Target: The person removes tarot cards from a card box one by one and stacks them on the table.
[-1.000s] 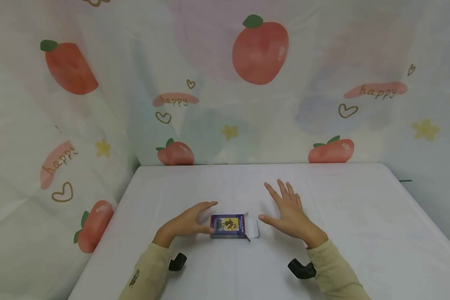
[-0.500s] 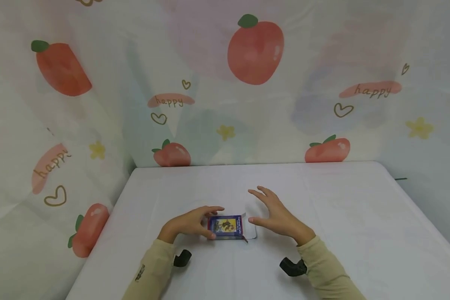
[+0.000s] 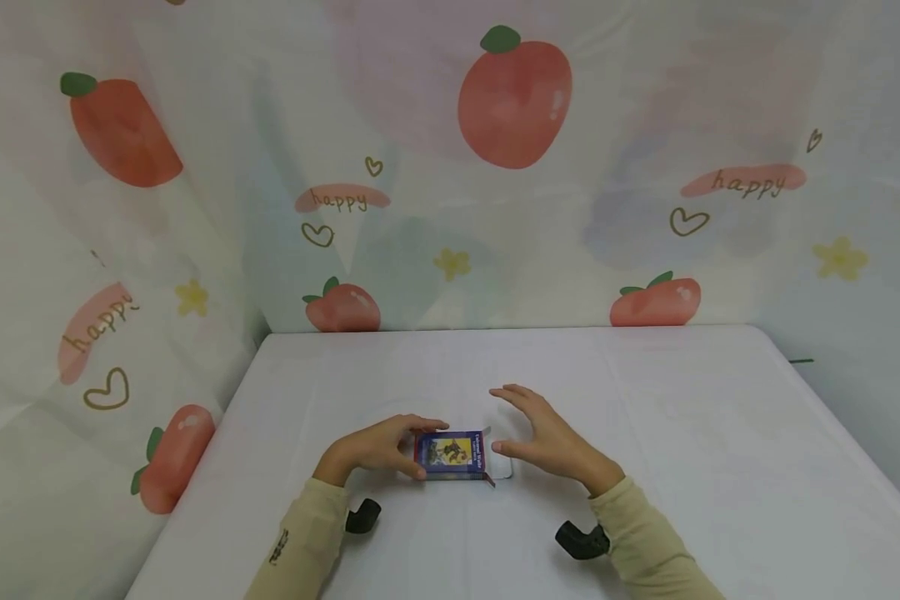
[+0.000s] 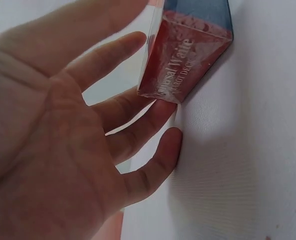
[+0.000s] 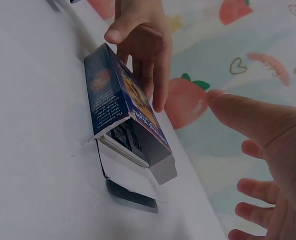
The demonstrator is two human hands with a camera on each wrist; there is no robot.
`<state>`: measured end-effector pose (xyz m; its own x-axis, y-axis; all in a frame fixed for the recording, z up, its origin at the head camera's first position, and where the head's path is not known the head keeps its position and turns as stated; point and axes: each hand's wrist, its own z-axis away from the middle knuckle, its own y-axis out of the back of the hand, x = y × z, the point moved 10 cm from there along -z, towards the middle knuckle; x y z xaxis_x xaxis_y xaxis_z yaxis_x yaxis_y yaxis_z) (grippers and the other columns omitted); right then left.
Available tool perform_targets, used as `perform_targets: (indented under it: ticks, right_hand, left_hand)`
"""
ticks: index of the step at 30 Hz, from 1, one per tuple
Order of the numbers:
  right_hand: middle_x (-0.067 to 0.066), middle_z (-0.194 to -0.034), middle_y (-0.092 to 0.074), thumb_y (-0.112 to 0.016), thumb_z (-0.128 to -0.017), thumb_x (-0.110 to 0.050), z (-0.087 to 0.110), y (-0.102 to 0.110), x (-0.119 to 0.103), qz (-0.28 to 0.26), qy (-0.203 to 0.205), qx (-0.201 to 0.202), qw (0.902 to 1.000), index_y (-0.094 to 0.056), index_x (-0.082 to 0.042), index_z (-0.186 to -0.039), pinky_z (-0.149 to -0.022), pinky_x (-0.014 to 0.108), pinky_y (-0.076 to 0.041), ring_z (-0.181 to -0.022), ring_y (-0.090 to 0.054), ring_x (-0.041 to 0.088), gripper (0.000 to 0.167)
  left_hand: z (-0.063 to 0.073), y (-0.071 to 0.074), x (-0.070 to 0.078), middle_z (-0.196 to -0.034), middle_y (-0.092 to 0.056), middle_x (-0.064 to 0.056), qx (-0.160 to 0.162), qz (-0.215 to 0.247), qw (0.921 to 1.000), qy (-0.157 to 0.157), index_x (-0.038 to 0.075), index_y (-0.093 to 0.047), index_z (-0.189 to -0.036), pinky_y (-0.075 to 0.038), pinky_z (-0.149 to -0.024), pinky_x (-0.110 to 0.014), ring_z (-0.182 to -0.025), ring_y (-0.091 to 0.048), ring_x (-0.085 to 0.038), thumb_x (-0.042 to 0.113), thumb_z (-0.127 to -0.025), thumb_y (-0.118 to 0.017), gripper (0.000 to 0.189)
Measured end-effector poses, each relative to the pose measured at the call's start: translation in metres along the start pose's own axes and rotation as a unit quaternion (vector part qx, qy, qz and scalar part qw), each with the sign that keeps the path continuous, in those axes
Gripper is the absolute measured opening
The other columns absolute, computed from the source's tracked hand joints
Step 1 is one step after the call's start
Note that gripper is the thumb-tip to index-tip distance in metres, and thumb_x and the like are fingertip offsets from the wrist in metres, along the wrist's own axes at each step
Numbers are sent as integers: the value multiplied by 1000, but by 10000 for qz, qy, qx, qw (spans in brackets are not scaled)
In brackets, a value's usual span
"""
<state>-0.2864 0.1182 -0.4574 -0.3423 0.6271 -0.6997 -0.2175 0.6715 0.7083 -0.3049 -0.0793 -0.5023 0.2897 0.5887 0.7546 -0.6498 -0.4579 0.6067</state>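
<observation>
A blue and purple tarot deck box (image 3: 450, 455) lies flat on the white table, its yellow picture facing up. Its right end is unfolded, with a white flap (image 5: 130, 175) sticking out; card edges show inside in the right wrist view. My left hand (image 3: 378, 446) is around the box's left end, thumb near the front corner and fingers along the back side. The box's red printed end (image 4: 180, 62) faces that palm; a firm grip is not visible. My right hand (image 3: 558, 446) hovers by the flap, fingers spread, holding nothing.
The white table (image 3: 682, 417) extends around the box. Behind it hangs a pale cloth (image 3: 420, 250) printed with fruit, hearts and "happy". Black angled pieces (image 3: 583, 542) stick out from both wrists.
My left fingers have come in along the back of the box. My right hand has moved left toward the flap and its fingers have drawn in somewhat. The box stays on the table.
</observation>
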Motion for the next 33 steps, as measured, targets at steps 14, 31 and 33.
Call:
perform_targets:
  ticks: [14, 31, 33]
  right_hand:
    - [24, -155, -42, -79, -87, -31, 0, -6, 1, -18, 71, -327, 9994, -51, -10, -147, -112, 68, -31, -144, -37, 47, 69]
    - [6, -115, -68, -79, -87, -18, -4, -28, 6, 124, 289, -422, 9986, -75, -11, -112, -99, 51, -47, -113, -59, 29, 26]
    - [4, -111, -70, -80, -86, -14, -4, -29, 8, 24, 255, -390, 9989, -76, -10, -109, -95, 44, -48, -106, -59, 24, 23]
  left_hand:
    - [-3, -1, 10, -143, -52, -7, -2, -67, 9999, -87, 27, -69, -133, -44, -106, -51, -131, -47, -26, 13, -86, -81, 51]
    - [0, -5, 2, -142, -51, -10, -8, -212, 9998, 22, 29, -68, -133, -42, -102, -50, -126, -46, -25, 15, -85, -81, 52]
    - [0, -5, 3, -142, -51, -10, -8, -213, 9998, 5, 28, -68, -133, -42, -100, -49, -124, -46, -25, 15, -85, -81, 51]
